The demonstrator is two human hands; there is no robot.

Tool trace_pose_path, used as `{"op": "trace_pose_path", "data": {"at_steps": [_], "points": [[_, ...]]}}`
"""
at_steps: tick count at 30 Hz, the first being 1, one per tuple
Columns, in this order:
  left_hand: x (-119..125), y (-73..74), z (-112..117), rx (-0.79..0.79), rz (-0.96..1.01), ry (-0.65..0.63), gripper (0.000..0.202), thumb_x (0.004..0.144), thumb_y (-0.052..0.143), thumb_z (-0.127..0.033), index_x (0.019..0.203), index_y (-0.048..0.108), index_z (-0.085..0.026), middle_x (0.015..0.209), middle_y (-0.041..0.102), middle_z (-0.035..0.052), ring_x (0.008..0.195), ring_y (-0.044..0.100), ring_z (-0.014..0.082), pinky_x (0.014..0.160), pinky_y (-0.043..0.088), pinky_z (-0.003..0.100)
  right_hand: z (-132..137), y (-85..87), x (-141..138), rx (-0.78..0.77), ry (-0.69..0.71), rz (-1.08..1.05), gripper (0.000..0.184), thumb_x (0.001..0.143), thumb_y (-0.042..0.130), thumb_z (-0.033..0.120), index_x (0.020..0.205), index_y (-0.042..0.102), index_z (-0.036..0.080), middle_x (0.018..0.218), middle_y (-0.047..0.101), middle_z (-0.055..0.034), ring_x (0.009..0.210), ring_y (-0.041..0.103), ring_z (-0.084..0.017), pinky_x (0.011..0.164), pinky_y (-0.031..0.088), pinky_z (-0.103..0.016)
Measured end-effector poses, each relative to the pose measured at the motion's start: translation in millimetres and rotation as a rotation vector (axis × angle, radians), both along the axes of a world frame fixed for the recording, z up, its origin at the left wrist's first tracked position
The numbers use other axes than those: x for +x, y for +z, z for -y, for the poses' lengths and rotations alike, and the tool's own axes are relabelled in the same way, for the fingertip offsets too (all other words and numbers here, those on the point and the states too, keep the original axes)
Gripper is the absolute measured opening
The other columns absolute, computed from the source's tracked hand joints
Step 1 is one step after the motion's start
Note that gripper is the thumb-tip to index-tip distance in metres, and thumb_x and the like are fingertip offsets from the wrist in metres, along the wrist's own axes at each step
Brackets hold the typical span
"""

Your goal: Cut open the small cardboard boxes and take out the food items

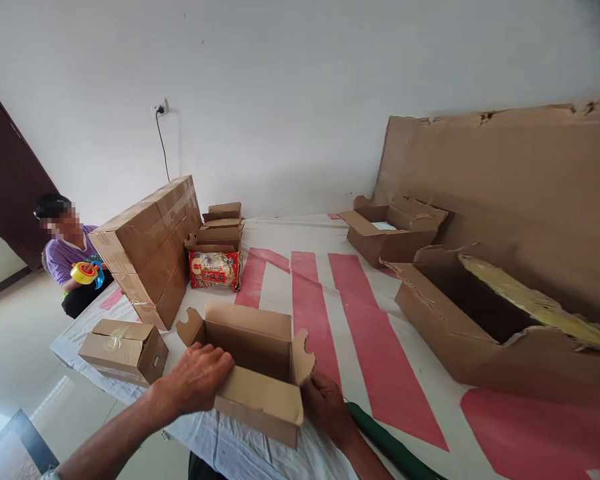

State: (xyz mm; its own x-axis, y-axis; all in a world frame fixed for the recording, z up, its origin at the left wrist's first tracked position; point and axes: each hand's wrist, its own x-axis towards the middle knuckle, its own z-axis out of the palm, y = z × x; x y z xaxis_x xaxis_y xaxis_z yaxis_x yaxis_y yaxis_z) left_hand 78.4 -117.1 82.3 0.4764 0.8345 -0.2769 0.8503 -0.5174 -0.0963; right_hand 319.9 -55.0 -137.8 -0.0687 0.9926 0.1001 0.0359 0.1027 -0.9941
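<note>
An open cardboard box (260,413) sits at the front edge of the cloth-covered table, its flaps raised and its visible inside bare. My left hand (200,375) is closed over the box's left front edge, fingers curled inward. At the right end, below the notched flap, my right hand (327,403) grips the side, with some fingers hidden. Beyond the box, a red snack packet (214,270) stands against small open boxes (219,235). A taped small box (123,350) lies to the left.
Stacked taped cartons (155,247) stand at the back left, with a person (73,250) holding a tape dispenser (87,273) beyond. Two open cartons (395,233) (460,333) and a large cardboard sheet (505,160) occupy the right. A dark green object (387,437) lies near my right forearm.
</note>
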Motion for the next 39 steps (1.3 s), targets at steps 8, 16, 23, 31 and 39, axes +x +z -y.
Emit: {"op": "trace_pose_path", "data": {"at_steps": [8,16,23,31,39], "points": [[-47.8,-5.0,-85.8,0.225,-0.074,0.169,0.026,0.097,0.051,-0.006,0.115,0.057,-0.023,0.118,0.069,0.0121,0.115,0.063,0.0297,0.1,0.045,0.044,-2.1,-0.9,-5.0,-0.076,0.014,-0.016,0.06,0.085,0.056,0.081,0.079,0.068,0.022,0.078,0.068,-0.0067,0.064,0.056,-0.02,0.054,0.045,-0.031],[-70.7,-27.1,-132.8,0.36,-0.104,0.405,0.039,0.09,0.065,-0.011,0.125,0.054,-0.022,0.126,0.066,0.0137,0.12,0.061,0.0329,0.105,0.042,0.048,-1.6,7.6,-4.8,-0.056,0.024,-0.012,0.066,0.085,0.056,0.084,0.077,0.069,0.021,0.076,0.068,-0.0073,0.059,0.053,-0.018,0.051,0.042,-0.03],[-64.7,-45.0,-137.6,0.418,-0.056,0.391,0.037,0.094,0.065,-0.02,0.13,0.056,-0.026,0.129,0.066,0.0109,0.122,0.059,0.0315,0.104,0.04,0.046,-2.9,3.9,-5.8,-0.027,0.024,0.011,0.065,0.089,0.052,0.083,0.078,0.068,0.021,0.069,0.062,-0.003,0.062,0.051,-0.018,0.056,0.042,-0.03],[-78.0,-38.6,-161.9,0.547,0.021,0.483,0.036,0.095,0.053,-0.007,0.123,0.063,-0.027,0.125,0.069,0.0111,0.129,0.055,0.0309,0.107,0.04,0.047,-4.3,8.7,-4.6,0.012,0.031,0.021,0.062,0.091,0.052,0.079,0.074,0.063,0.021,0.066,0.056,-0.0007,0.06,0.048,-0.017,0.057,0.04,-0.03],[-56.0,-61.1,-103.6,0.743,0.401,0.616,0.038,0.098,0.059,-0.025,0.135,0.059,-0.022,0.146,0.057,0.0185,0.143,0.046,0.0389,0.116,0.04,0.055,-3.7,16.4,-4.1,-0.001,0.065,0.06,0.057,0.094,0.047,0.073,0.074,0.06,0.021,0.063,0.047,0.002,0.06,0.044,-0.017,0.058,0.035,-0.031]]}}
